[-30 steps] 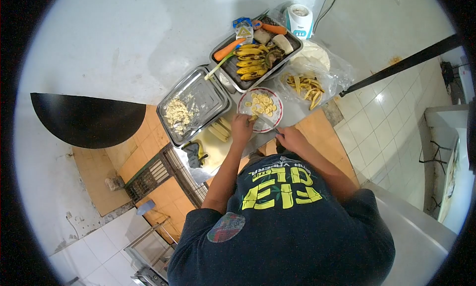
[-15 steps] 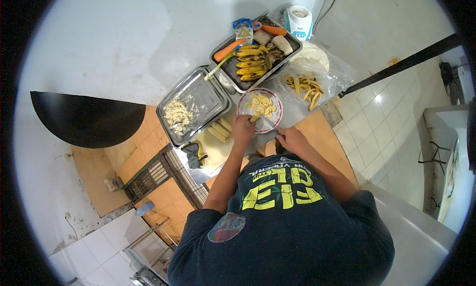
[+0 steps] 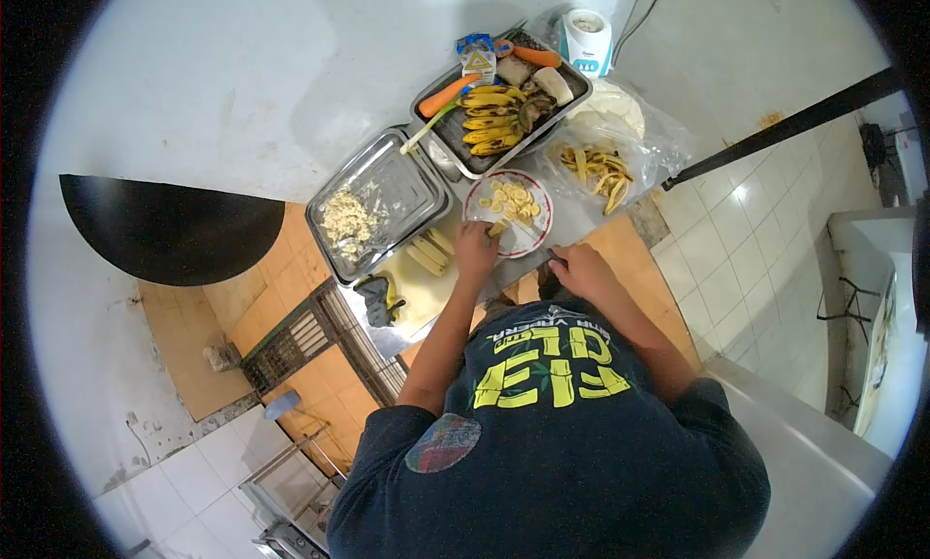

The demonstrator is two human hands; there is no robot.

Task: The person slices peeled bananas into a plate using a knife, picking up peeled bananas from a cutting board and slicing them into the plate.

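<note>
My left hand (image 3: 477, 247) is closed on a peeled banana piece (image 3: 498, 228) at the lower left rim of a red-edged white plate (image 3: 535, 184). Banana slices (image 3: 513, 202) lie on that plate. My right hand (image 3: 579, 266) grips the dark handle of a knife (image 3: 555, 257) just below the plate; its blade points toward the plate and is hard to make out. Peeled bananas (image 3: 429, 253) lie on the board left of my left hand. A dark cloth-like item (image 3: 378, 300) with something yellow sits nearer the board's front edge.
A steel tray (image 3: 434, 186) with crumbled pale food stands at the left. Behind the plate, another tray (image 3: 579, 86) holds bananas, carrots and a blue packet. Peels (image 3: 605, 175) lie on a plastic bag at the right, below a white-and-teal appliance (image 3: 586, 44).
My right hand and the knife have shifted slightly rightward, away from the banana piece. My left hand stays near the plate's rim, still holding the piece.
</note>
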